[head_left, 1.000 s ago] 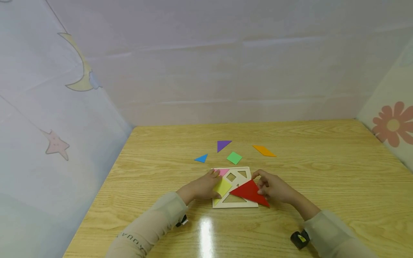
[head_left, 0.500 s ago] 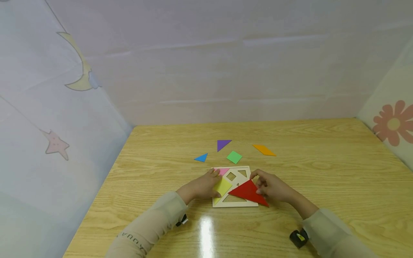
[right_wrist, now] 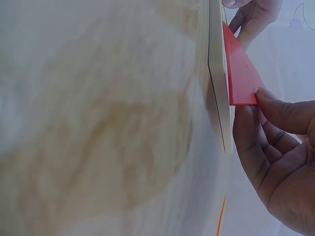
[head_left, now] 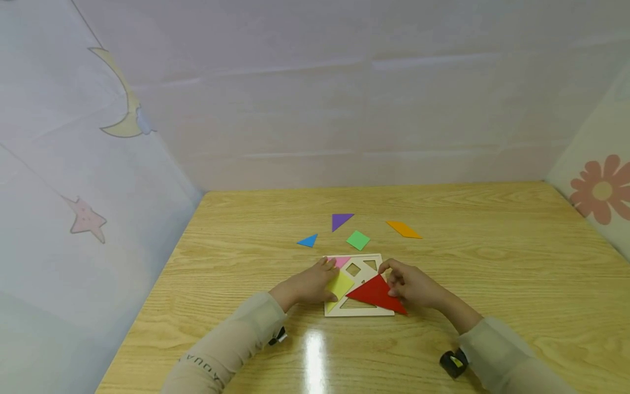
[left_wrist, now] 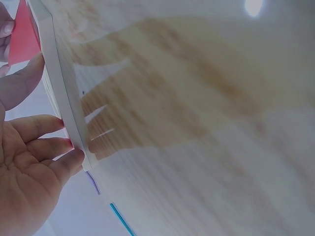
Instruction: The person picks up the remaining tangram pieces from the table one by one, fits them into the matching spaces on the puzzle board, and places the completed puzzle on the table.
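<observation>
In the head view, a pale wooden tangram tray (head_left: pixel 358 313) lies flat on the table, with several cut-out recesses showing bare. A yellow triangle (head_left: pixel 340 284) and a pink triangle (head_left: pixel 338 262) sit in its left side. My left hand (head_left: pixel 313 282) rests on that side, fingers spread over the yellow piece and the tray's edge. Between thumb and fingers my right hand (head_left: pixel 414 283) pinches a large red triangle (head_left: pixel 376 294). This piece is tilted over the tray's lower right, partly covering a triangular recess. The right wrist view shows the thumb on the red triangle (right_wrist: pixel 242 73).
Beyond the tray lie a blue triangle (head_left: pixel 308 241), a purple triangle (head_left: pixel 340 221), a green square (head_left: pixel 358 240) and an orange parallelogram (head_left: pixel 404 229). A patterned cloth wall (head_left: pixel 364 126) rises behind the wooden table (head_left: pixel 236 262).
My right hand has shifted slightly left with the red triangle, bringing it a little farther over the tray. The left hand stays in place.
</observation>
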### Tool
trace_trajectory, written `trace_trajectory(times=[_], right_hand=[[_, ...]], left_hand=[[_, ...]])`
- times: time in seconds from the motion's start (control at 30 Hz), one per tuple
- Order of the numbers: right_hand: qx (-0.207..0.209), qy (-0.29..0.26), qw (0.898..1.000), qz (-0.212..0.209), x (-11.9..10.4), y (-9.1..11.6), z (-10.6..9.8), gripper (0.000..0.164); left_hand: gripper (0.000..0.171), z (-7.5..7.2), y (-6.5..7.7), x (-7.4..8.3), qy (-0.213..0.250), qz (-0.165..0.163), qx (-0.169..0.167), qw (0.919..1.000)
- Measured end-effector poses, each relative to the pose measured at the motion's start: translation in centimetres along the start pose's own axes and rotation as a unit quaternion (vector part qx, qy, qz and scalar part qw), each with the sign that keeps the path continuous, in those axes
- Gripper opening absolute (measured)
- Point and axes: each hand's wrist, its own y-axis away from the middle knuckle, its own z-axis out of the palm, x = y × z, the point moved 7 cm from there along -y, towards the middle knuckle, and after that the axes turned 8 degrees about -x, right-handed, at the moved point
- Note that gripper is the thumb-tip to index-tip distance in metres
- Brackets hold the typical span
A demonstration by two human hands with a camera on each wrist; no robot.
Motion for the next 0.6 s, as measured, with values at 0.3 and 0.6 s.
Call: trace_trajectory(times=[0.3,0.6], right_hand=[[0.01,0.044,0.999,-0.007,-0.17,-0.39,-0.06,0.035],[0.017,0.075,0.997,-0.015,-0.46,-0.54,-0.04,0.035]], left_hand=[[0.066,0.03,-0.13,-0.01,-0.006,0.005,0.002,1.0],[0.066,0.04,-0.17,-0.08,-0.009,0.01,0.004,0.9999]])
